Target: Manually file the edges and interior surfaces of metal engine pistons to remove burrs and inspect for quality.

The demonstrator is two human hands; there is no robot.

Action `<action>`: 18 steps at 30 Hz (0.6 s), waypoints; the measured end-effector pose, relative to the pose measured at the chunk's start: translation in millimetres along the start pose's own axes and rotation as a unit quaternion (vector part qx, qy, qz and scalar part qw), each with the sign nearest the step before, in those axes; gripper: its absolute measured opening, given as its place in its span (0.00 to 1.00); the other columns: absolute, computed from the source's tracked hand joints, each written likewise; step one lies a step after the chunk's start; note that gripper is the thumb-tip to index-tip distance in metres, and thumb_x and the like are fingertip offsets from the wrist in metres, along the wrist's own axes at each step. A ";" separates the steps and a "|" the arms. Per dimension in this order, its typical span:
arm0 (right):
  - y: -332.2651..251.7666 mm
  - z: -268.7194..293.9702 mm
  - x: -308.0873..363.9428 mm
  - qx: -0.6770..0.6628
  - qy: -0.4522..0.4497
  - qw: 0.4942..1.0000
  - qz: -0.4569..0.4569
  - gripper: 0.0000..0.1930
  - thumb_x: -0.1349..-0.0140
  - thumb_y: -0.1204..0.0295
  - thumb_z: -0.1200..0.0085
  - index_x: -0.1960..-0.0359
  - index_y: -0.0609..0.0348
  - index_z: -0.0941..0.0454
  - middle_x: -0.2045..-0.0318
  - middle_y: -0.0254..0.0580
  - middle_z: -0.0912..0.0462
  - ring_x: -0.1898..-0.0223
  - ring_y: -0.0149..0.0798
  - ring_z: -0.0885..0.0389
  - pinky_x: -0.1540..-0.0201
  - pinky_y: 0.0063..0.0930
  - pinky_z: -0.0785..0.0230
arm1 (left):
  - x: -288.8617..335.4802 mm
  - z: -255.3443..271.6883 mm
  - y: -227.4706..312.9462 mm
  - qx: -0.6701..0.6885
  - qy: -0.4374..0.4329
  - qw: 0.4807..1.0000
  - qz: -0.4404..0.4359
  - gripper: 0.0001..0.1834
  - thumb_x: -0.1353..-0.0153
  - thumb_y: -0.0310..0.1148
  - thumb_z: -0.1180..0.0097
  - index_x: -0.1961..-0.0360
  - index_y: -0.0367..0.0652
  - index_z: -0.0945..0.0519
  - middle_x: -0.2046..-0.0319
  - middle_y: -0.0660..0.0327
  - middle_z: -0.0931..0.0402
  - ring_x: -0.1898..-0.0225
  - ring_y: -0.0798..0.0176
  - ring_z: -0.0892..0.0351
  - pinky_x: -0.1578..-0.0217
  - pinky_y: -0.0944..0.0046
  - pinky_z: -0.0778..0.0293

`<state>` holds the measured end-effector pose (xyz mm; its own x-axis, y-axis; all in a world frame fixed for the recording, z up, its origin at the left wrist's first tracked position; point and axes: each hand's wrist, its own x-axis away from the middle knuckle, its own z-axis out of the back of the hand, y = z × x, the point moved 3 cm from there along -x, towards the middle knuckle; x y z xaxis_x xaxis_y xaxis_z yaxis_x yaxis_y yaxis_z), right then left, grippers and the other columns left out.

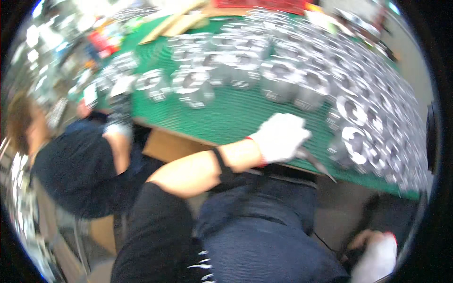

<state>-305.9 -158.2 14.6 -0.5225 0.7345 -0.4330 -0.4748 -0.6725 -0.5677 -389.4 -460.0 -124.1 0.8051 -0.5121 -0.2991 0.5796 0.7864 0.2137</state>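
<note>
My left hand (pixel 281 137), in a white glove with a black wristband behind it, reaches across my lap to the front edge of the green-matted table (pixel 236 118). It is closed on a dark pointed tool (pixel 317 165) whose tip angles down to the right, just below the table edge. Nearest to it is a finned silver metal part (pixel 351 141) at the right of the mat. My right hand (pixel 377 257), also in a white glove, hangs low at the bottom right beside my dark trousers. Its fingers are blurred and partly cut off.
Several silver finned metal parts (pixel 245 66) crowd the back and right of the mat. A co-worker in a dark shirt (pixel 80 165) leans in at the left, a dark-gloved hand (pixel 120 111) on the table's left end. Wooden boards (pixel 174 23) lie at the far edge.
</note>
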 end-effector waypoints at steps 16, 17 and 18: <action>85.4 -113.5 73.7 -0.305 0.556 0.620 -0.462 0.14 0.46 0.80 0.44 0.56 0.65 0.19 0.68 0.47 0.16 0.73 0.32 0.20 0.69 0.24 0.28 | -84.1 16.8 69.3 0.025 0.071 0.971 -0.226 0.34 0.63 0.39 0.30 0.50 0.46 0.26 0.49 0.57 0.28 0.43 0.51 0.31 0.39 0.48 0.37; 87.1 -122.8 73.2 -0.325 0.590 0.586 -0.450 0.15 0.47 0.79 0.43 0.56 0.66 0.19 0.68 0.47 0.16 0.74 0.31 0.22 0.70 0.22 0.29 | -91.9 8.2 72.9 -0.008 0.081 0.967 -0.243 0.28 0.60 0.39 0.33 0.55 0.45 0.24 0.57 0.60 0.25 0.49 0.54 0.27 0.39 0.47 0.37; 89.5 -130.5 73.4 -0.346 0.622 0.550 -0.437 0.15 0.48 0.79 0.43 0.56 0.66 0.19 0.68 0.46 0.16 0.75 0.29 0.23 0.72 0.21 0.30 | -92.6 6.2 72.1 -0.009 0.081 0.967 -0.240 0.28 0.60 0.39 0.33 0.55 0.45 0.24 0.57 0.60 0.25 0.49 0.54 0.27 0.39 0.47 0.37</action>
<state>-294.3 -152.6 -159.4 0.7847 0.5331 0.3164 0.4475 -0.1339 -0.8842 -421.4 -358.0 -75.2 0.4135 -0.7594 -0.5023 0.8779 0.4788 -0.0013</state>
